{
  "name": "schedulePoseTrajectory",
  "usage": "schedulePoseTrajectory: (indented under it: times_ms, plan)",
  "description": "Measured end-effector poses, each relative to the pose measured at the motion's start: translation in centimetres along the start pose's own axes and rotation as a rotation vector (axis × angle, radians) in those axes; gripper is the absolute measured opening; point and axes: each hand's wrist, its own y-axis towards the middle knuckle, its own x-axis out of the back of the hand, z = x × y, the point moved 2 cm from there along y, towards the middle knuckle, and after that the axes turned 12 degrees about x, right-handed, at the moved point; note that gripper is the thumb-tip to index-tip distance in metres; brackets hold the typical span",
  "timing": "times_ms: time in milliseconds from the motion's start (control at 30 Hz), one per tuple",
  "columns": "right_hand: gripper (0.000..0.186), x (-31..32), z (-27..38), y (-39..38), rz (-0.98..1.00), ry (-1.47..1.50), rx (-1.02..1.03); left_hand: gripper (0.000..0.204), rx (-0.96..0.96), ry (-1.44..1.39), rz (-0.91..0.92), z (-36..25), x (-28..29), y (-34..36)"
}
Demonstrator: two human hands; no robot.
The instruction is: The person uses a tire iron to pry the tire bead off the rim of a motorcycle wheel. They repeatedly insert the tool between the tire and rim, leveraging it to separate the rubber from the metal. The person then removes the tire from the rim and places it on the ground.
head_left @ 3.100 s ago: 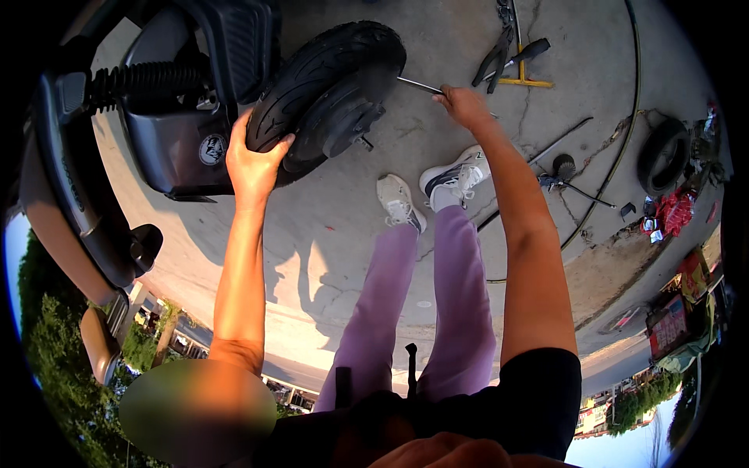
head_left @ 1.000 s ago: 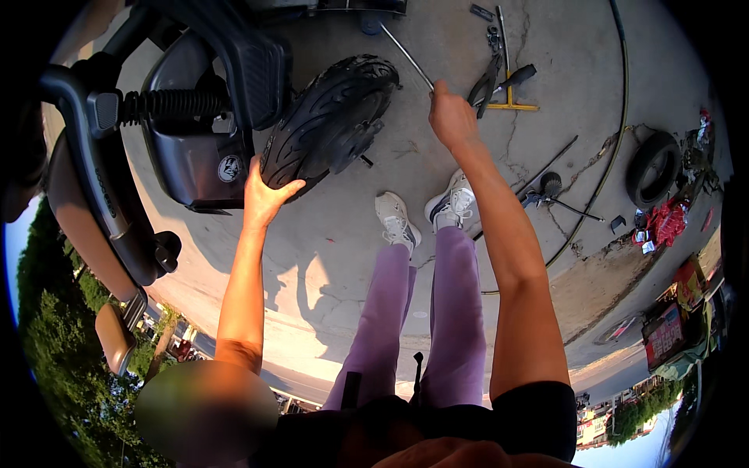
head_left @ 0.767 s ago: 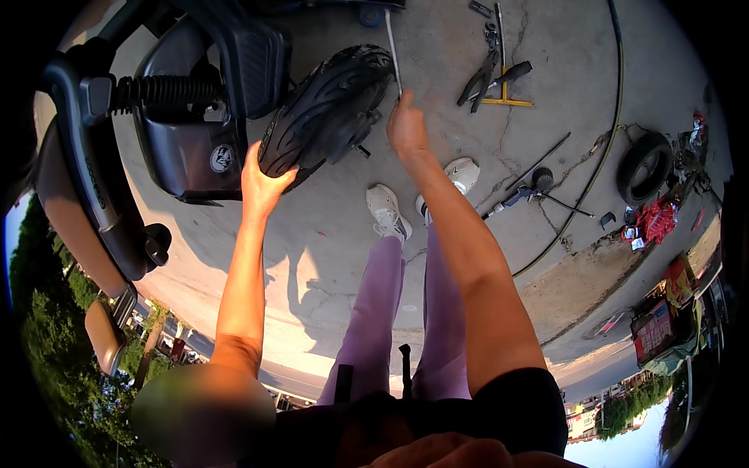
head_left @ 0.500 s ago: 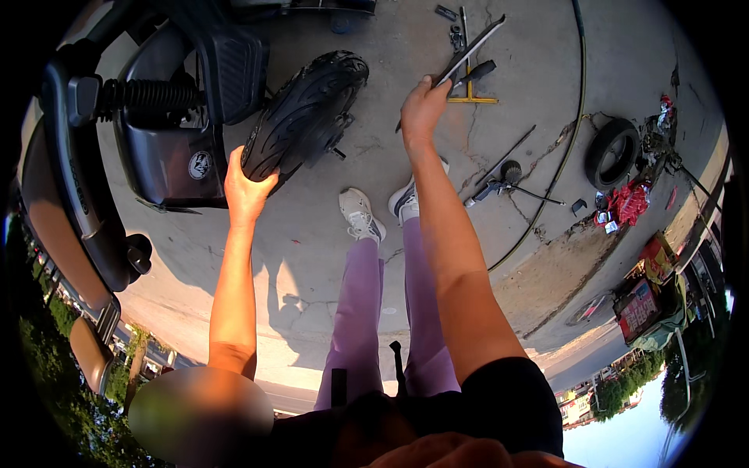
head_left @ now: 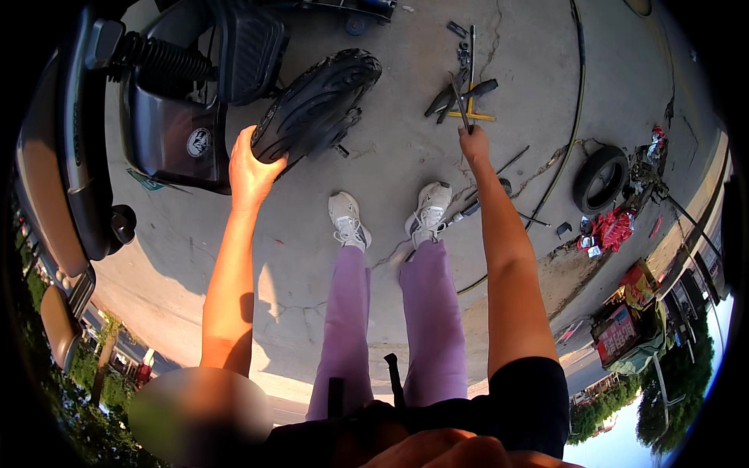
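My left hand [head_left: 253, 171] is closed on the near edge of a black scooter tyre [head_left: 316, 101], thumb and fingers spread round its tread. The wheel sits tilted beside the dark scooter's body [head_left: 179, 140]. My right hand [head_left: 474, 145] is closed round the near end of a narrow metal pry bar [head_left: 460, 101], which points away from me. Just beyond that hand, a yellow T-shaped tool [head_left: 481, 117] and a black-handled tool [head_left: 484, 87] lie on the concrete.
A black hose [head_left: 579, 93] curves across the ground at the right. Past it lie a loose tyre [head_left: 599, 181] and crumpled red wrapping [head_left: 612, 229]. A black rod [head_left: 513, 159] is partly behind my right forearm. My shoes [head_left: 348, 218] stand between both arms.
My right hand has moved right and nearer, turning the pry bar to point away. The left hand stays on the tyre. My right foot has shifted to the right.
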Motion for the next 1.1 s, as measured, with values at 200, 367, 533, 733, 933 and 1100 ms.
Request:
schedulePoseTrajectory:
  times_ms: [200, 367, 533, 733, 933, 1100]
  plan:
    - [0.06, 0.9, 5.2, 5.4, -0.265, -0.169, -0.044, 0.061, -0.004, -0.008, 0.008, 0.9, 0.3, 0.0]
    - [0.085, -0.9, 23.5, 7.7, 0.166, 0.77, -0.077, 0.067, -0.024, -0.47, -0.065, 2.2, -0.4, -0.8]
    - [0.074, -1.4, 27.9, 8.3, 0.64, 0.599, -0.179, 0.051, 0.562, -0.745, -0.127, 4.3, -0.6, -1.3]
    - [0.049, -1.7, 29.1, 8.5, 0.694, 0.362, -0.265, 0.034, 1.183, -1.259, 0.043, 12.7, -2.2, -0.2]
    - [0.041, -3.6, 28.5, 10.6, 0.953, 0.251, -0.27, 0.062, 1.472, -1.33, 0.386, 14.6, -1.7, 0.6]
    - [0.039, -6.6, 23.9, 12.1, 1.196, 0.59, -0.022, 0.051, 1.216, -1.539, 0.386, 16.5, -2.4, 1.0]
